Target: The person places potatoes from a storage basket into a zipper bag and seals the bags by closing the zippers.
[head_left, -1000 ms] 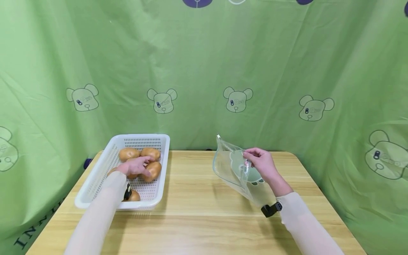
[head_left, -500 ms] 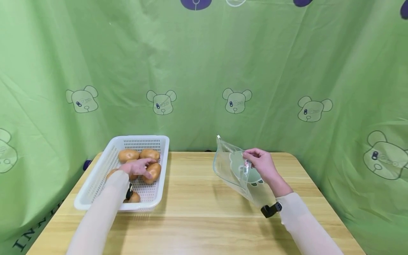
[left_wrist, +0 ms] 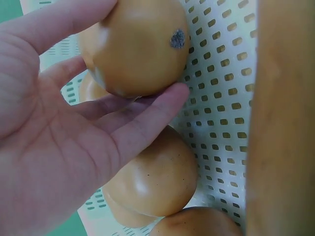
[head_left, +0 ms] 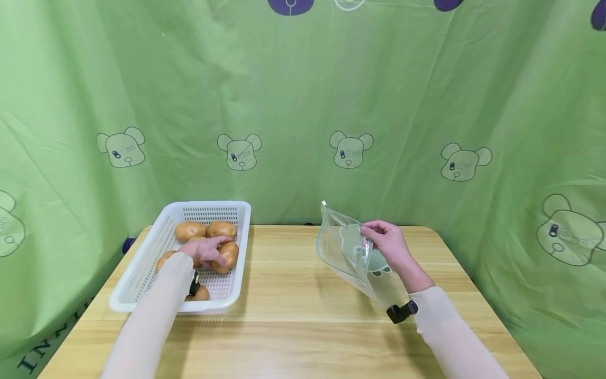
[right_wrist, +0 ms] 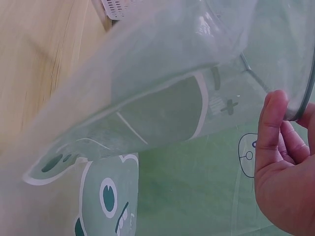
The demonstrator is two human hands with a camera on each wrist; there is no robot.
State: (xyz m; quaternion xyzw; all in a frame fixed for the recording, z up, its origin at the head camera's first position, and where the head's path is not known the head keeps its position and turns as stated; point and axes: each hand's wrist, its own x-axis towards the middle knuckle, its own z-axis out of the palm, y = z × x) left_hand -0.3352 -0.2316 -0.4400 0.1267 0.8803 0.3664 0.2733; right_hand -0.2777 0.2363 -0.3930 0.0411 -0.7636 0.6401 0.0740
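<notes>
In the white plastic basket (head_left: 243, 252) at the table's left, my left hand (head_left: 204, 250) holds a smooth brown potato (head_left: 230, 257). The left wrist view shows the thumb along one side of this potato (left_wrist: 138, 49) and the fingers under the other; a dark rough spot marks its skin. Several more potatoes (head_left: 190, 231) lie around it, some partly hidden by the hand and sleeve. On the right, my right hand (head_left: 389, 241) pinches the rim of a clear zip bag (head_left: 338, 247) between thumb and fingers. The bag hangs tilted with its mouth apart, a green cartoon animal printed on it.
The wooden table (head_left: 284, 295) stretches between the basket and the bag. A green curtain (head_left: 293, 95) with bear-head prints hangs behind the table and along both sides. Black wrist cameras (head_left: 401, 311) sit at both cuffs.
My left hand has shifted very slightly over the potato, which stays in about the same place in the basket. The right hand and bag hold still. The head view has tilted a little.
</notes>
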